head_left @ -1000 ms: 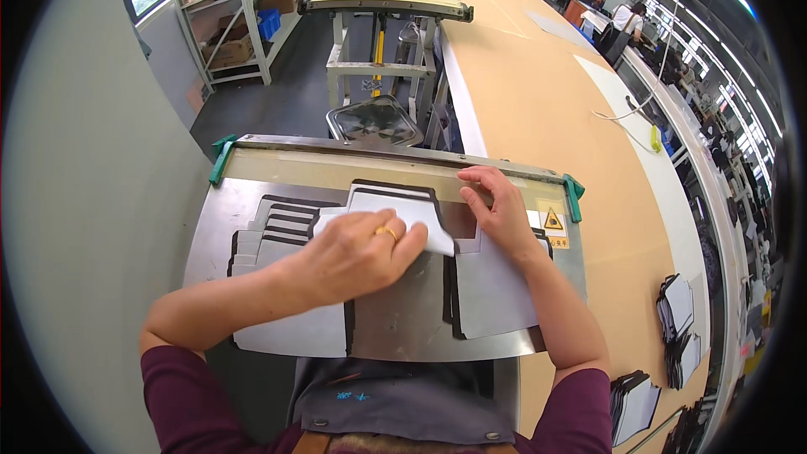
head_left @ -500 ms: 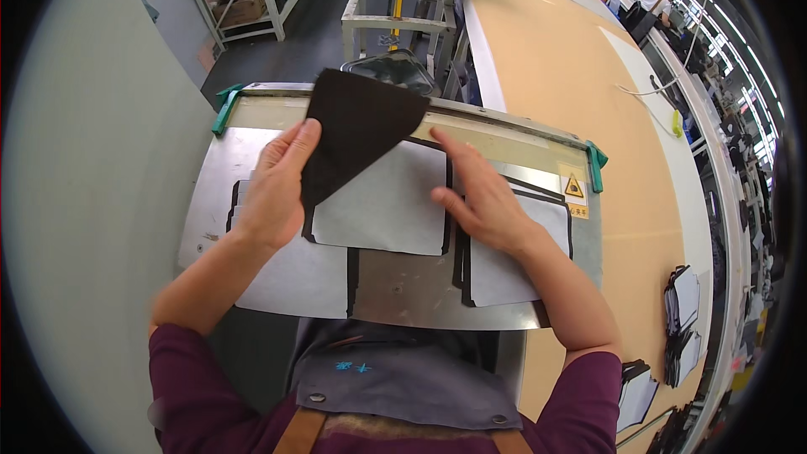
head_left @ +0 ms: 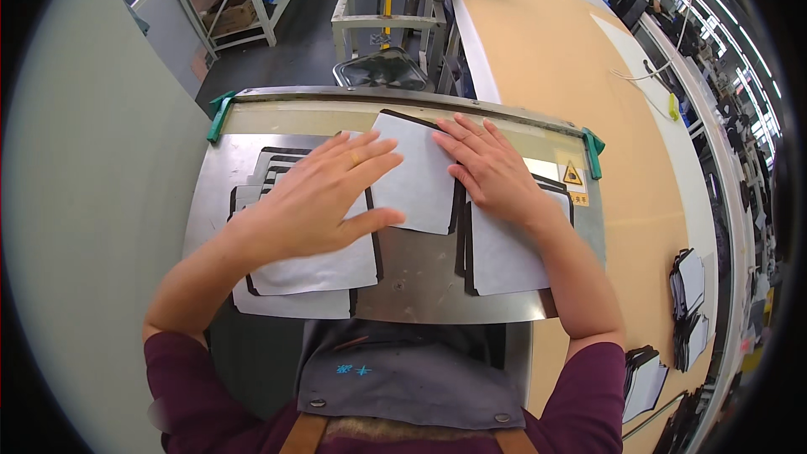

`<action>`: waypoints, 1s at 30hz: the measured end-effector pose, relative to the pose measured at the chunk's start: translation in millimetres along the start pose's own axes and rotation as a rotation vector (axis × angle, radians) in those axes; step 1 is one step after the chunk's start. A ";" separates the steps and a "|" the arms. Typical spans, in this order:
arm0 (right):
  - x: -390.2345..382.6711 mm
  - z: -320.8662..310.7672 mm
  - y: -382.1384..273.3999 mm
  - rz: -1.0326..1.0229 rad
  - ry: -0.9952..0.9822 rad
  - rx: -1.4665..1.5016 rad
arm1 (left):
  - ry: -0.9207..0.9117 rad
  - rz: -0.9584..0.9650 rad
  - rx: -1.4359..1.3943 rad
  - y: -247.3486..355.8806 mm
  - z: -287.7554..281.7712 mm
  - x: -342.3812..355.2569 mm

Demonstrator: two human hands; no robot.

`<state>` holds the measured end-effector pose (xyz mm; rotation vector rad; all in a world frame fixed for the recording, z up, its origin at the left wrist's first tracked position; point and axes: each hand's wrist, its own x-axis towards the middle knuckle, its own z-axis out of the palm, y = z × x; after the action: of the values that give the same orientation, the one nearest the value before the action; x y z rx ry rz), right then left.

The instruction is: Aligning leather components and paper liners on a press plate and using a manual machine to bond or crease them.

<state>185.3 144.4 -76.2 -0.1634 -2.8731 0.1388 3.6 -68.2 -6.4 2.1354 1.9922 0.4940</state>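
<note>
Several flat panels, pale grey with black edges, lie on a metal work plate. My left hand is stretched out above the left pile of panels, fingers apart, holding nothing. It hides much of that pile. My right hand rests with spread fingers on the right edge of the middle panel, near its upper corner. Under my right wrist, the right pile of panels is partly covered.
Green clamps sit at both ends of the plate's far rail. A long tan table runs along the right, with more panel stacks on it. A stool stands beyond; a wall is at left.
My left hand has let go of the black piece it held up and moved right, opening. One more panel shows on the left pile, and the middle panel lies differently.
</note>
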 end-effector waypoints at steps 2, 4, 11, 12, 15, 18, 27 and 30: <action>2.0 -3.2 -6.0 -0.003 0.087 -0.008 | 0.093 0.137 0.221 -33.0 32.5 22.5; -2.7 -7.0 -10.8 0.118 0.087 0.213 | -0.032 0.118 0.215 -50.2 50.4 38.5; 1.5 2.3 -5.8 0.060 0.064 0.105 | 0.123 -0.069 0.362 -39.6 72.1 43.7; 3.0 4.3 -6.3 0.060 0.059 0.106 | 0.157 -0.099 0.375 -42.2 76.7 45.9; 9.7 6.5 -5.8 0.091 -0.011 0.071 | 0.192 -0.147 0.326 -45.3 77.1 47.1; 11.1 6.0 -2.2 0.116 -0.064 0.021 | 0.166 -0.169 0.268 -41.0 68.0 40.8; 17.0 13.3 -7.3 0.124 0.111 -0.022 | 0.221 -0.148 0.306 -49.0 77.2 40.2; 11.5 10.9 -13.6 0.098 0.070 0.112 | 0.212 -0.167 0.301 -47.2 76.8 42.1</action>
<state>170.1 131.6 -82.3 -0.2817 -2.7794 0.3059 -10.9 -15.2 -89.3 2.1267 2.4781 0.4328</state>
